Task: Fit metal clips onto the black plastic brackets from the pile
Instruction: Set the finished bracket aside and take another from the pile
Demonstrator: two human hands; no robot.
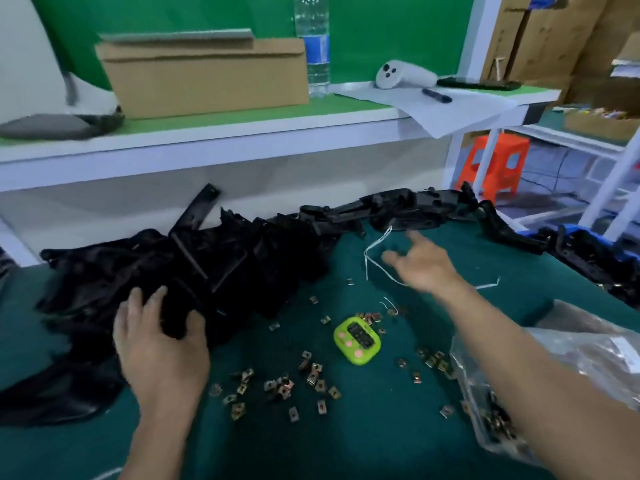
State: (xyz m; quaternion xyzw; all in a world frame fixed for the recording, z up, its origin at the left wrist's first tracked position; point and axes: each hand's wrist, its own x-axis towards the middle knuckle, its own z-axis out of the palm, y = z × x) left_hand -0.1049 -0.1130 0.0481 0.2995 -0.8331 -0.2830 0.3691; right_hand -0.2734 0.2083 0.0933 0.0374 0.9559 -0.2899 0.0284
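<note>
Green cloth covers the worktop (381,445), with the pile of black plastic brackets (221,265) heaped along its far and left side. The left hand (159,344) grips 1 black bracket (176,306) at the pile's near edge. The right hand (422,261) hangs above a white string (372,261), fingers loosely spread, holding nothing. Metal clips (284,382) lie scattered around a lime-green timer (357,340), beside a clear plastic bag (554,358).

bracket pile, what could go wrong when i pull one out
1. The left hand grips a bracket within the pile; tugging may drag others onto the loose clips.
2. The open right hand hovers beside the string and may snag it.
</note>
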